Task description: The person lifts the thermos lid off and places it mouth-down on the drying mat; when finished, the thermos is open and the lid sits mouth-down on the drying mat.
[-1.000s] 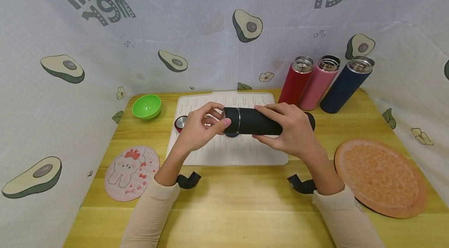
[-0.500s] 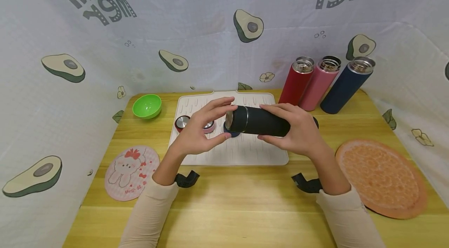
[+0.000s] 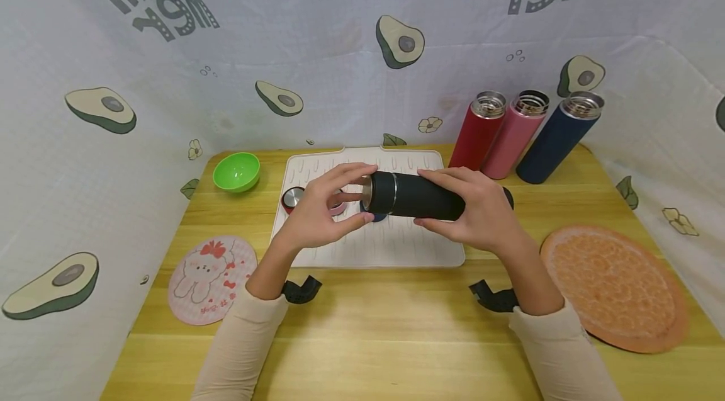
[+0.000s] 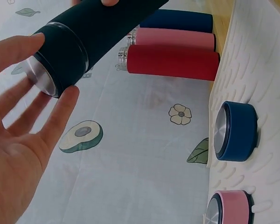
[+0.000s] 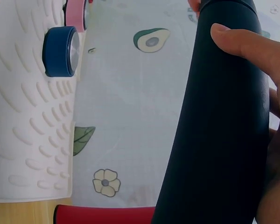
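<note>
A black thermos [image 3: 421, 195] is held sideways over the white ridged mat [image 3: 413, 250]. My right hand [image 3: 481, 206] grips its body, thumb on one side and fingers on the other. At the left end my left hand [image 3: 311, 215] pinches the black lid [image 4: 63, 58], whose top is silver; a thin metal ring marks the seam below it. In the left wrist view the thumb and fingertips meet the lid's edge from opposite sides. A blue lid [image 4: 240, 130], a pink lid [image 4: 233, 207] and a red lid [image 3: 291, 198] lie on the mat.
Lidless red [image 3: 478, 130], pink [image 3: 515, 136] and navy [image 3: 561, 140] thermoses stand at the back right. A green bowl [image 3: 236, 172] sits at the back left. A round rabbit mat [image 3: 212, 281] lies left, a round orange mat [image 3: 614, 288] right. Patterned cloth [image 3: 340, 73] hangs behind.
Half a second ago my left fingers were spread off the lid; now they are back around it. The thermos has shifted slightly right over the second, in my right hand's steady grip.
</note>
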Demonstrator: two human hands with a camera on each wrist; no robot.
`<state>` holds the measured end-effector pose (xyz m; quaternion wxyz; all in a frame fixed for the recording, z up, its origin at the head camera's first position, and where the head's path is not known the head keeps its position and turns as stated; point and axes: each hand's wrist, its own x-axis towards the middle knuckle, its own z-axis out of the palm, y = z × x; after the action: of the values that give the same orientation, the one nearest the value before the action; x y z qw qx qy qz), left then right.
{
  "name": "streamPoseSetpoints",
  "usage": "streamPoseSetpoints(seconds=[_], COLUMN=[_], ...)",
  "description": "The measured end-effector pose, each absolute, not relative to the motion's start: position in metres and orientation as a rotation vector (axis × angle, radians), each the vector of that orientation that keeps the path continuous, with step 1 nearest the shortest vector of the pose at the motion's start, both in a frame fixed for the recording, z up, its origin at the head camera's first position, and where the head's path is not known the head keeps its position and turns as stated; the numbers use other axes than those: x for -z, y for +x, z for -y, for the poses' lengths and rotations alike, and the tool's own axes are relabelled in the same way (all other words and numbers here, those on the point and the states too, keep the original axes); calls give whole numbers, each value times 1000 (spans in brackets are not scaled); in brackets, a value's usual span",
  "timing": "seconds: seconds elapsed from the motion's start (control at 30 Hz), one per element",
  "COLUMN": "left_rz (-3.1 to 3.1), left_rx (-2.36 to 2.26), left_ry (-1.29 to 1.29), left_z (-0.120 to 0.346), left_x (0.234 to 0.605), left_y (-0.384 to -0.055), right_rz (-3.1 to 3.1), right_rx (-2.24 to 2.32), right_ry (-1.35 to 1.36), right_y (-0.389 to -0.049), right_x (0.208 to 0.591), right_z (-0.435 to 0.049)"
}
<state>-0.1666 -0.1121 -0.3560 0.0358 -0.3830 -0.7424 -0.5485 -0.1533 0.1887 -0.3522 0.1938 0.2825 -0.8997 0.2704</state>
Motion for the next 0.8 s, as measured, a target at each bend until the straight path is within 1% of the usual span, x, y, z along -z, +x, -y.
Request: streamPoseSetpoints(seconds=[0.27,0.4,0.5,0.7,0.8], left_rz=[2496,2557,2536,2356,2296], left_rx=[1661,1610,1655,1649,1664], left_ry=[-750,-682,-755,-1147,-1255], left_z=[113,113,114,114,113], left_x=[353,353,353,354,355], left_y=[-163,-162,-163,-165,-166], right_rz=[2443,2421,2429,2494,2532], right_rx=[-680,-657,-668,-749,-782], right_ry=[835,839,834,814,806], right_y=[-154,-154,-154,-152,-151], right_x=[354,354,354,351,350], right_z=[-183,-181,-181,-185,-187])
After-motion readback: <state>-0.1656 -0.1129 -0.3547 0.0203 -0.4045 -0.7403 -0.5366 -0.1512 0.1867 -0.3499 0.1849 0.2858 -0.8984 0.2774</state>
